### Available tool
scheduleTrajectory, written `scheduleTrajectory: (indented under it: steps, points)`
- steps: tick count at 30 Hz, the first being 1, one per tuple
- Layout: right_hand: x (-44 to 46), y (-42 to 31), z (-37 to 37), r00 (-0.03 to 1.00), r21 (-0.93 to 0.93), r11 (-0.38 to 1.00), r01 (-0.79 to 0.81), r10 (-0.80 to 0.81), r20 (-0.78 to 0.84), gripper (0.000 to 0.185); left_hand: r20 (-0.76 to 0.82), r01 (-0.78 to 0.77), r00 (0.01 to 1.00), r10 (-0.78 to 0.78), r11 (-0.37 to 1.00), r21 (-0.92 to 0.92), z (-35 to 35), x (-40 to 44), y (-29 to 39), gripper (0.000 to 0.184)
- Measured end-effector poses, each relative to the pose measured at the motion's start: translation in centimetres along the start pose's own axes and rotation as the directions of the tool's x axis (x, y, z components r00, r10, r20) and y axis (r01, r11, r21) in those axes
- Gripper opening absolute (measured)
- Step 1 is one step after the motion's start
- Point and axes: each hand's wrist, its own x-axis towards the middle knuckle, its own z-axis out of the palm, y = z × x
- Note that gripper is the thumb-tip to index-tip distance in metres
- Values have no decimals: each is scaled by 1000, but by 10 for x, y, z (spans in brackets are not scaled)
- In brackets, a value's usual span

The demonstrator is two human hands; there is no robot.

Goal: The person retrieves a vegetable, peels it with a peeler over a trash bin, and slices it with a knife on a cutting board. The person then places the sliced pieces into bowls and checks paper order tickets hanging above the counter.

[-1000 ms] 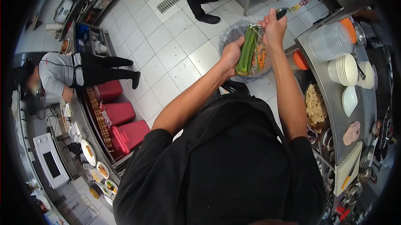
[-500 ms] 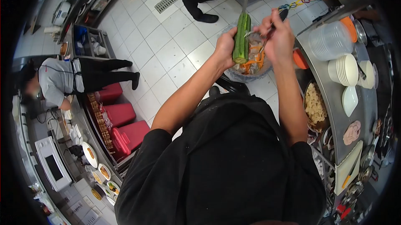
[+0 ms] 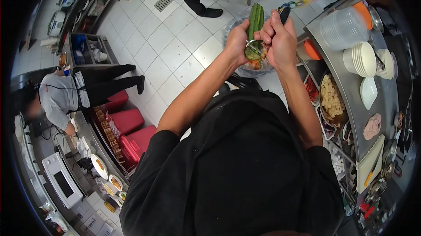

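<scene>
Now, left grip (image 3: 237, 43) closed around one green vegetable (image 3: 255, 20), right grip (image 3: 283, 43) around one black-handled tool (image 3: 284, 14).

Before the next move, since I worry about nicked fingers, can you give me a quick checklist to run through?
1. Left hand around the green vegetable: ok.
2. Right hand closed on the black-handled peeler: ok.
3. Both hands clear of the peeler's edge: cannot tell; they are close together and the edge is too small to make out.
4. Vegetable held over the bag-lined bin: ok.
5. Knife away from both hands: ok, it lies on the cutting board.
</scene>
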Motion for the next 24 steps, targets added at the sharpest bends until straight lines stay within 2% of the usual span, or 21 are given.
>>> scheduleTrajectory:
  steps: [2, 4, 5, 6, 8, 9, 10, 11, 14, 15, 17, 18, 19, 20, 21, 22, 24]
  points:
    - [13, 6, -1, 998, -29, 998, 51, -52, -41, 13, 0, 8, 1000, -8, 1000, -14, -2, -3, -3, 38]
    - [36, 17, -7, 991, -55, 993, 104, -109, -84, 13, -116, -19, 993, 29, 996, 84, 10, -22, -7, 38]
    - [54, 24, -15, 982, -107, 983, 151, -161, -96, 15, -114, 10, 994, -3, 998, 67, 8, -23, -8, 39]
    - [74, 30, -24, 970, -160, 967, 199, -217, -107, 16, -108, 13, 994, -5, 997, 73, -1, -22, -9, 39]
    - [121, 44, -45, 916, -475, 853, 214, -344, -206, 23, -71, 51, 997, -40, 984, 171, -24, -22, -11, 39]
    - [148, 52, -65, 911, -475, 853, 214, -350, -218, 23, -68, 61, 996, -50, 982, 178, -25, -25, -8, 39]
    - [174, 60, -92, 841, -766, 616, 184, -502, -202, 28, -52, 23, 999, -14, 985, 173, -23, -28, -3, 40]
    - [185, 63, -107, 771, -950, 300, 89, -624, -125, 33, -39, -17, 999, 24, 987, 162, -22, -32, 2, 41]
    - [190, 37, -102, 753, -958, 271, 94, -649, -109, 41, -22, -114, 993, 115, 992, 61, -29, -29, 18, 43]
    - [189, 31, -98, 758, -960, 266, 93, -644, -104, 41, -53, -136, 988, 142, 985, 104, -32, -25, 21, 41]
    - [176, 20, -88, 872, -720, 652, 240, -470, -135, 27, -96, -158, 980, 173, 977, 142, -35, -15, 25, 40]
    - [167, 9, -78, 918, -532, 804, 265, -379, -115, 21, -110, -215, 958, 266, 916, 338, -32, -7, 24, 40]
    - [129, -9, -37, 903, -341, 897, 282, -368, -223, 20, -107, -250, 929, 353, 815, 523, -30, 2, 22, 42]
    - [117, -10, -40, 905, -342, 898, 276, -363, -221, 20, -112, -249, 928, 354, 817, 520, -31, 12, 18, 42]
    - [110, -11, -48, 927, -340, 904, 261, -332, -172, 20, 20, -257, 792, 611, 303, 918, -34, 24, 13, 47]
    - [100, -11, -53, 946, -337, 910, 242, -298, -126, 22, 285, -69, 653, 701, -321, 945, -38, 32, 7, 53]
    - [88, -12, -57, 921, -356, 892, 280, -354, -163, 19, 334, -90, 651, 682, -367, 926, -40, 49, 6, 56]
